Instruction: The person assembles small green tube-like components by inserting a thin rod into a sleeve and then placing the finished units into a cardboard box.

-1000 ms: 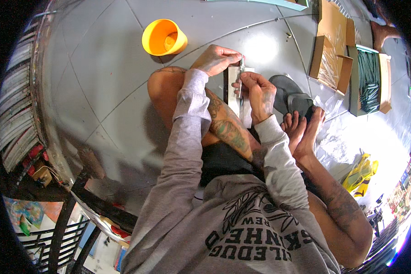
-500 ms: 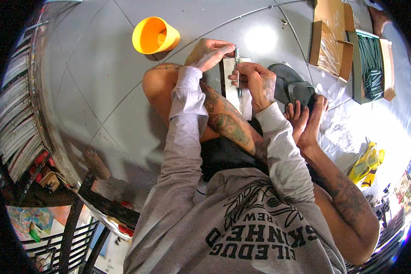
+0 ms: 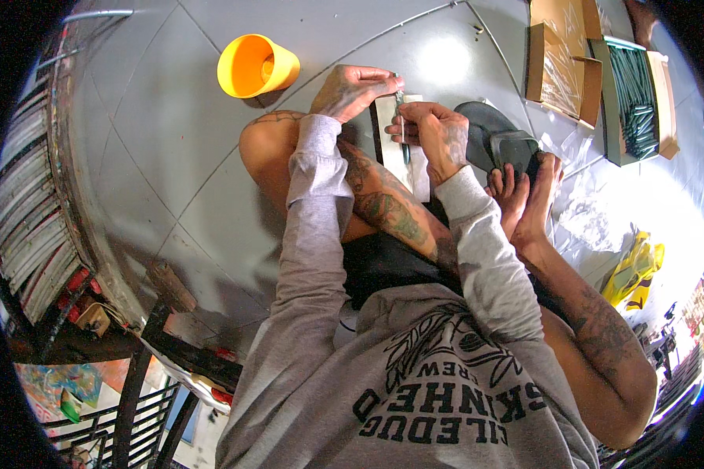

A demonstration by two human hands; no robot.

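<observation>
**Left hand [image 3: 349, 92] and right hand [image 3: 443, 142] on one thin dark stick [image 3: 405, 153]**

We see the left hand's fingertips pinching the stick's far end; the right hand pinches it nearer us, above a pale strip [image 3: 420, 181] on the floor. Since a second ago our view has shifted slightly, but both grips look much the same, so this handling seems unfinished. An orange cup [image 3: 286, 67] is farther left.

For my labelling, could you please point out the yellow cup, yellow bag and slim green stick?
Yellow cup [image 3: 241, 67]: head view, inner wall.
Yellow bag [image 3: 635, 270]: head view, middle.
Slim green stick [image 3: 406, 153]: head view, lower end.
</observation>
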